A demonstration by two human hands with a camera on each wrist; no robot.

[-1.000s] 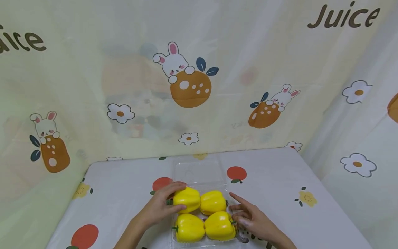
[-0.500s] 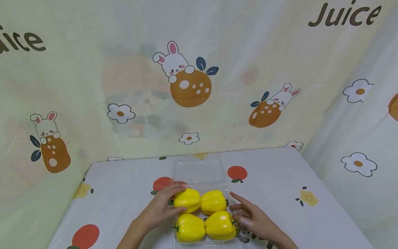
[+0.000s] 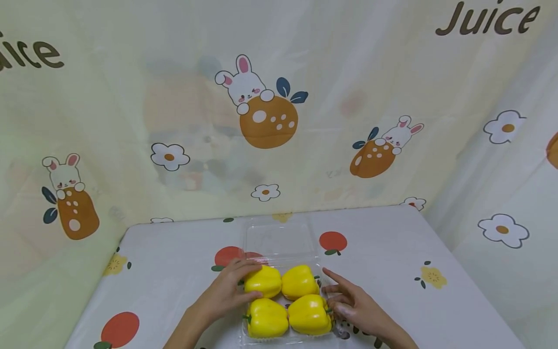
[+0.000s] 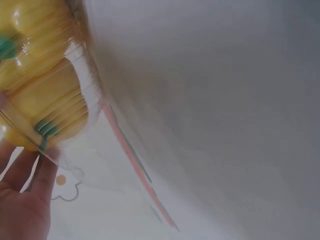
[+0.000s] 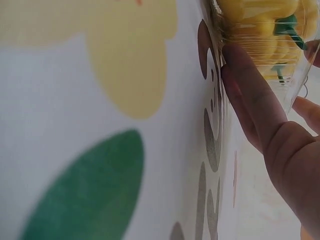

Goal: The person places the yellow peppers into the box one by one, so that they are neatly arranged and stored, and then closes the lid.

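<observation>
Several yellow bell peppers sit in two rows inside a clear plastic clamshell box [image 3: 279,342]. My left hand [image 3: 224,291] grips the back-left bell pepper [image 3: 267,282] from its left side, fingers behind it and thumb at its front. The back-right bell pepper [image 3: 300,282] leans against it. In front lie the front-left bell pepper [image 3: 269,321] and the front-right bell pepper [image 3: 310,317], stems outward. Along the box's right wall, my right hand [image 3: 355,306] rests with its index finger extended. The right wrist view shows straight fingers [image 5: 255,90] against the ribbed plastic.
The box's clear lid [image 3: 281,240] lies folded back behind the peppers. A white tablecloth [image 3: 375,252] printed with fruit and flowers covers the table. Printed curtains [image 3: 322,160] hang behind the table and at both sides.
The back-right bell pepper has tilted slightly, and its stem end shows differently. Both hands stay almost in place around the box. The head view has shifted a little.
</observation>
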